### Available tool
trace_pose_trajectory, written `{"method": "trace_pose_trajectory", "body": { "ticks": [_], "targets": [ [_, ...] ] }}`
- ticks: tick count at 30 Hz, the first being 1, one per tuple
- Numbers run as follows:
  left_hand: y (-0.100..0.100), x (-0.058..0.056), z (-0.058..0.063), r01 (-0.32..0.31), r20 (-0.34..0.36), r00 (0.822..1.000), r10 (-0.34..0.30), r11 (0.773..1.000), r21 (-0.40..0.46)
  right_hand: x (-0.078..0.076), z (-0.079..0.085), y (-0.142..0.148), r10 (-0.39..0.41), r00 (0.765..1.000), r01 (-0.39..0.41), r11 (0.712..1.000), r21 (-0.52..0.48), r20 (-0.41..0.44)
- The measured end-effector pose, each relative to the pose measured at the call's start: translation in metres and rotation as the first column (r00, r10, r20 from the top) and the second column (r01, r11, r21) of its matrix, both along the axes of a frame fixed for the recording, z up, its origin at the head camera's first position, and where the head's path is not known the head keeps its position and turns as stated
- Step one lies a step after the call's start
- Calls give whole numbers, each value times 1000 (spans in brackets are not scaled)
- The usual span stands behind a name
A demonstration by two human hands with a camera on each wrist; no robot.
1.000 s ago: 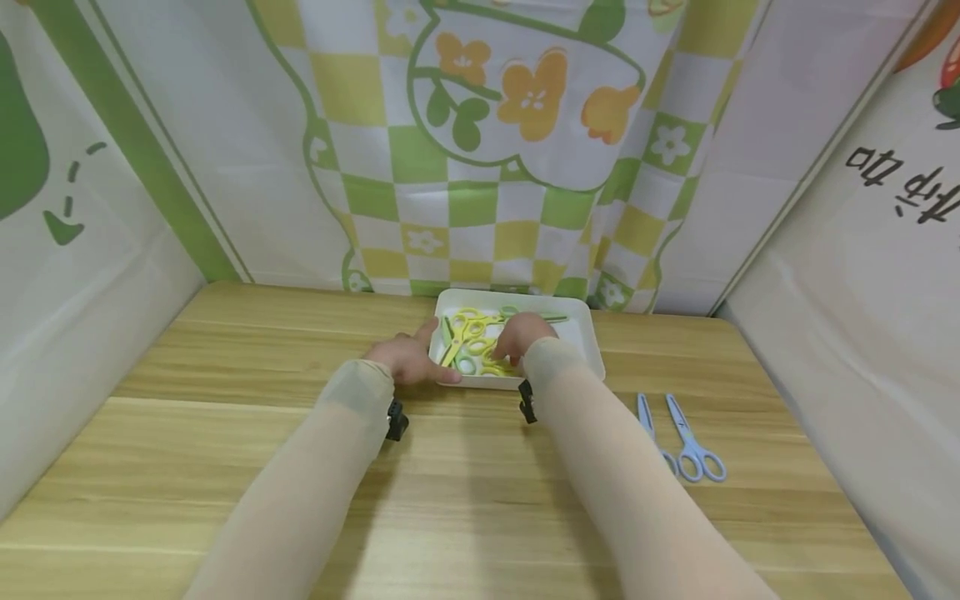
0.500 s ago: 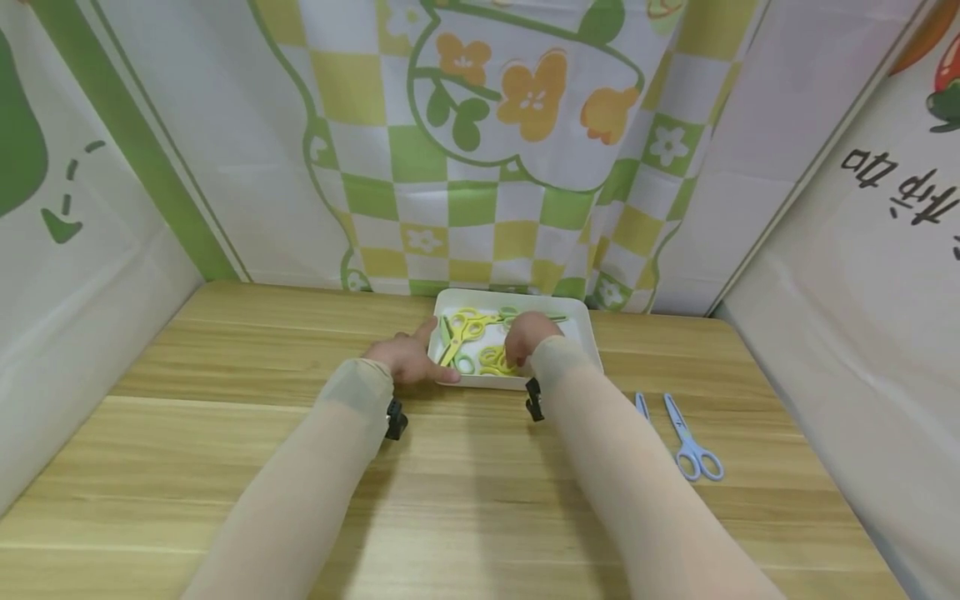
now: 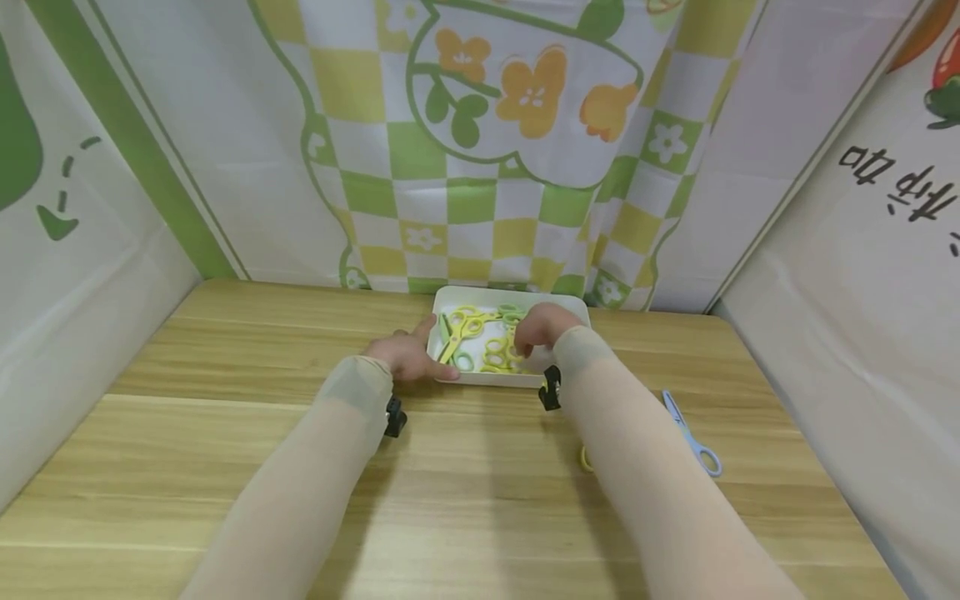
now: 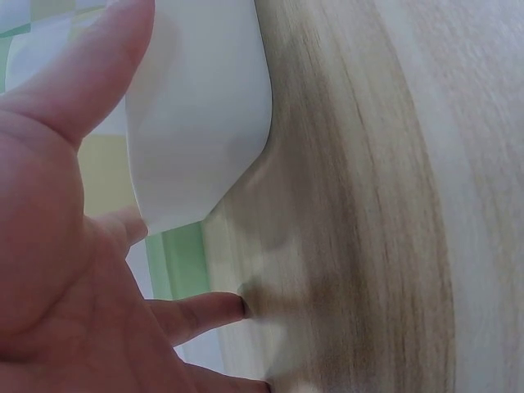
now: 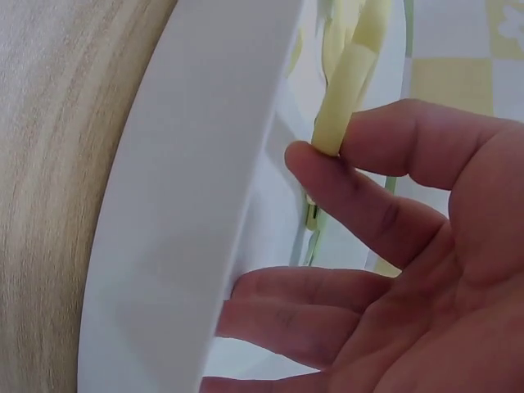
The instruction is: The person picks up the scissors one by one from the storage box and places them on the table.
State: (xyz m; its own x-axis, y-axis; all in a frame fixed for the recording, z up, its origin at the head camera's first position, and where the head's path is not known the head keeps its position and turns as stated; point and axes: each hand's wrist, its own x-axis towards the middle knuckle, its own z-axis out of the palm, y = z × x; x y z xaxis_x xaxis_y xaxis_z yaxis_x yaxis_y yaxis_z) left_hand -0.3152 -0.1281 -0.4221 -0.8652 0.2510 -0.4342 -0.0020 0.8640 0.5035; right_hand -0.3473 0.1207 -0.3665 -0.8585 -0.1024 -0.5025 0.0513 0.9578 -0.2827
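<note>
A shallow white tray (image 3: 487, 380) holds several yellow scissors (image 3: 457, 340) and green scissors (image 3: 512, 312). At its left end my left hand (image 3: 408, 357) spreads its fingers, with the thumb along the front wall. In the left wrist view the thumb and a finger touch the white wall while other fingertips reach the wood. My right hand (image 3: 546, 325) is over the tray's right half. Seen from the right wrist, thumb and index finger pinch the end of a pair of yellow scissors (image 5: 345, 90). Its other fingers stretch loosely down into the tray.
Blue scissors (image 3: 677, 410) lie on the wooden table (image 3: 450, 500) to the right, partly behind my right forearm. A yellow loop (image 3: 585, 458) shows beside that forearm. Behind the tray hangs a checked curtain (image 3: 472, 200), and fabric walls stand at both sides.
My right hand has shifted right within the tray, with yellow scissors moving along there. The forearm now covers more of the blue scissors and uncovers a yellow loop. My left hand has stayed.
</note>
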Motion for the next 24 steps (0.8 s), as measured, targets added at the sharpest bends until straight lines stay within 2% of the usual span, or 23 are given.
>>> {"method": "trace_pose_trajectory", "body": {
  "ticks": [7,11,17,19,24],
  "targets": [
    [1,1,4,-6,8,1000,6,1000,1,-2,-1,10,-40,998,47,989,-141,55],
    [1,1,3,-21,21,1000,20,1000,11,-1,3,18,-35,989,66,974,-218,141],
    [1,-2,1,-26,16,1000,26,1000,3,-1,5,27,-91,966,168,931,-324,242],
    [1,-2,1,-26,10,1000,26,1000,1,-1,5,29,-106,959,195,919,-343,262],
    [2,3,4,-33,25,999,33,999,3,0,7,32,-129,947,231,910,-343,295]
  ]
}}
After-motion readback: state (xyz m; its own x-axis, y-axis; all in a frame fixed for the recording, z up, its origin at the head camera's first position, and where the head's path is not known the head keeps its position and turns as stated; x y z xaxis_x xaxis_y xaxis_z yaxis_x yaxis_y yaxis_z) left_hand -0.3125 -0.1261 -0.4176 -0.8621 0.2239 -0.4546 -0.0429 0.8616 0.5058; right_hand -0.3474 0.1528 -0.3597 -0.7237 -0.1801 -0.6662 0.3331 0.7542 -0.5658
